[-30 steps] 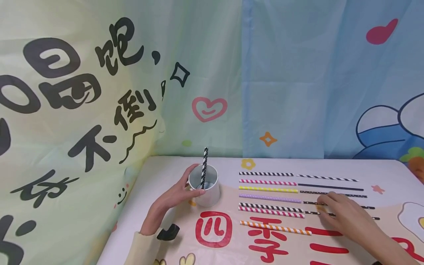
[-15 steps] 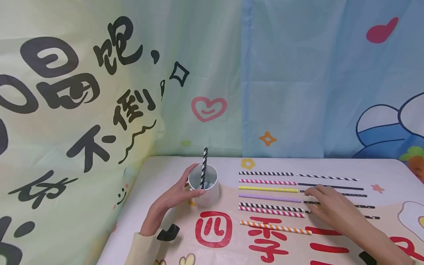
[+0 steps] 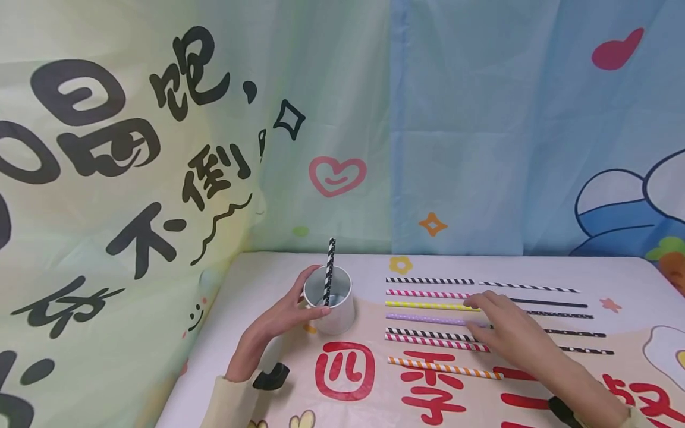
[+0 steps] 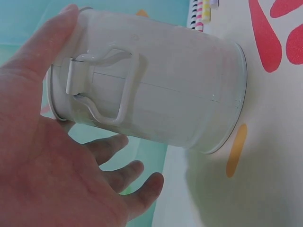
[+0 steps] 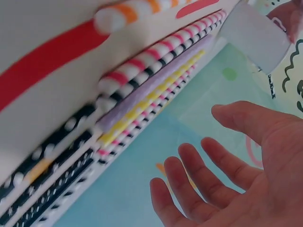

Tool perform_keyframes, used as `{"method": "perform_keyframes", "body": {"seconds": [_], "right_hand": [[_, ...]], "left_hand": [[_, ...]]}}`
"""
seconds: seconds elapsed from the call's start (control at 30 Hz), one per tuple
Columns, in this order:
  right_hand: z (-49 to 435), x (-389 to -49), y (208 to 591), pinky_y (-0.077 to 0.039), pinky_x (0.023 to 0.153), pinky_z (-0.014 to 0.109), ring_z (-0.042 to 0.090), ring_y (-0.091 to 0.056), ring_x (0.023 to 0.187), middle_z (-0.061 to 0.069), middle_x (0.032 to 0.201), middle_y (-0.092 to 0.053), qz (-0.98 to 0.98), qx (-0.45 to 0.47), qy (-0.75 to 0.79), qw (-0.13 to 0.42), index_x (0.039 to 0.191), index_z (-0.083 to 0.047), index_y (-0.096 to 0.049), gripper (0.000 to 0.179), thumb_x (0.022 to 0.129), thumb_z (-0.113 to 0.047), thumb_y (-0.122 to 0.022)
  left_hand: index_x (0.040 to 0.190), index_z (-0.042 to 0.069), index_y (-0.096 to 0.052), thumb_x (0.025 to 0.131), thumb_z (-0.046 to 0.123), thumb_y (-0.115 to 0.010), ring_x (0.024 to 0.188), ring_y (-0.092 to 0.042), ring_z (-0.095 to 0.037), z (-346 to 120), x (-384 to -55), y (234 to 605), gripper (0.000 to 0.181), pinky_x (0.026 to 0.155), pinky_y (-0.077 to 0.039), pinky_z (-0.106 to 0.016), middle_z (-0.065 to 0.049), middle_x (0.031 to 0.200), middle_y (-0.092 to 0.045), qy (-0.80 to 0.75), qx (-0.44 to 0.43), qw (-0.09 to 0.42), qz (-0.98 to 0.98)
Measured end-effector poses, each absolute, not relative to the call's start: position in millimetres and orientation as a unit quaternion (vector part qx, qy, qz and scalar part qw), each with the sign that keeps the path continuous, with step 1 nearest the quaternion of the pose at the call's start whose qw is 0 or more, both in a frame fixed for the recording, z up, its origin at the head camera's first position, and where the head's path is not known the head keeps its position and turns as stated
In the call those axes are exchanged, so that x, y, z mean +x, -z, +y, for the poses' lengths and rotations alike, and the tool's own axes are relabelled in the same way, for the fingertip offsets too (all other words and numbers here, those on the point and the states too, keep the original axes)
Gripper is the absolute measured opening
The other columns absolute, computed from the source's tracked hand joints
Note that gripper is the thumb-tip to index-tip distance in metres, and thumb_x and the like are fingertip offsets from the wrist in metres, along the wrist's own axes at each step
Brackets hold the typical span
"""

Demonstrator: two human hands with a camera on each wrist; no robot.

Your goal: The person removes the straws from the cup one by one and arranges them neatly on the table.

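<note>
A white metal cup (image 3: 340, 318) with a wire handle (image 4: 129, 90) stands upright at the left of the table. My left hand (image 3: 283, 312) holds it near the rim, thumb on one side and index finger on the other; the other fingers spread away from it. One black-and-white paper straw (image 3: 329, 270) leans inside the cup. Above the laid-out straws hovers my right hand (image 3: 505, 324), its fingers spread and holding nothing. Nearest its fingertips are a yellow-and-white straw (image 3: 428, 305) and a purple dotted straw (image 3: 428, 319), whose right ends it partly hides in the head view.
Several pink, black-and-white and dark straws lie in two side-by-side columns. Closest to the front is an orange-striped straw (image 3: 444, 367). A printed cloth (image 3: 345, 410) covers the table, and a patterned curtain (image 3: 455, 119) hangs behind and to the left.
My right hand has moved left, from over the dark straws to the right ends of the coloured ones. My left hand and the cup have stayed put.
</note>
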State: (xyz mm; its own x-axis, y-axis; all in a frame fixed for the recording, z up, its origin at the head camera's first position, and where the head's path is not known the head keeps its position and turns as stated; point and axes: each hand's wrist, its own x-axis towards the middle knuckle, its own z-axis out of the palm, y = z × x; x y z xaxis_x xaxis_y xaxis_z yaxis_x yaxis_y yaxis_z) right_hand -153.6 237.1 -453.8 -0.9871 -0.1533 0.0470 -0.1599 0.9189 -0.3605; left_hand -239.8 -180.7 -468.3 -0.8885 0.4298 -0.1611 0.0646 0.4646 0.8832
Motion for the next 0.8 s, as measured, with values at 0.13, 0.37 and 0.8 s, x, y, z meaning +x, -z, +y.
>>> {"method": "perform_keyframes", "body": {"seconds": [0.13, 0.37, 0.8], "right_hand": [[225, -155, 456, -0.055, 0.090, 0.057, 0.035, -0.061, 0.114, 0.013, 0.124, -0.065, -0.967, 0.082, -0.243, 0.009, 0.126, -0.011, -0.063, 0.046, 0.086, -0.027, -0.079], [197, -161, 457, -0.056, 0.091, 0.050, 0.028, -0.063, 0.110, 0.008, 0.119, -0.067, -0.940, 0.090, -0.330, -0.007, 0.126, -0.011, -0.062, 0.041, 0.090, -0.025, -0.076], [146, -185, 453, -0.055, 0.093, 0.043, 0.021, -0.062, 0.111, 0.002, 0.119, -0.066, -0.912, 0.113, -0.394, 0.003, 0.128, -0.017, -0.060, 0.041, 0.092, -0.035, -0.073]], "left_hand": [[0.154, 0.048, -0.018, 0.083, 0.047, -0.078, 0.151, -0.020, -0.047, -180, -239, 467, 0.093, 0.109, -0.032, -0.073, -0.008, 0.163, -0.022, -0.497, 0.147, 0.183, 0.835], [0.152, 0.051, -0.019, 0.083, 0.048, -0.078, 0.151, -0.020, -0.046, -181, -239, 467, 0.091, 0.110, -0.032, -0.073, -0.007, 0.163, -0.022, -0.497, 0.145, 0.183, 0.836], [0.152, 0.052, -0.017, 0.084, 0.049, -0.077, 0.150, -0.019, -0.049, -182, -239, 467, 0.090, 0.109, -0.032, -0.073, -0.008, 0.165, -0.020, -0.492, 0.146, 0.185, 0.838]]}}
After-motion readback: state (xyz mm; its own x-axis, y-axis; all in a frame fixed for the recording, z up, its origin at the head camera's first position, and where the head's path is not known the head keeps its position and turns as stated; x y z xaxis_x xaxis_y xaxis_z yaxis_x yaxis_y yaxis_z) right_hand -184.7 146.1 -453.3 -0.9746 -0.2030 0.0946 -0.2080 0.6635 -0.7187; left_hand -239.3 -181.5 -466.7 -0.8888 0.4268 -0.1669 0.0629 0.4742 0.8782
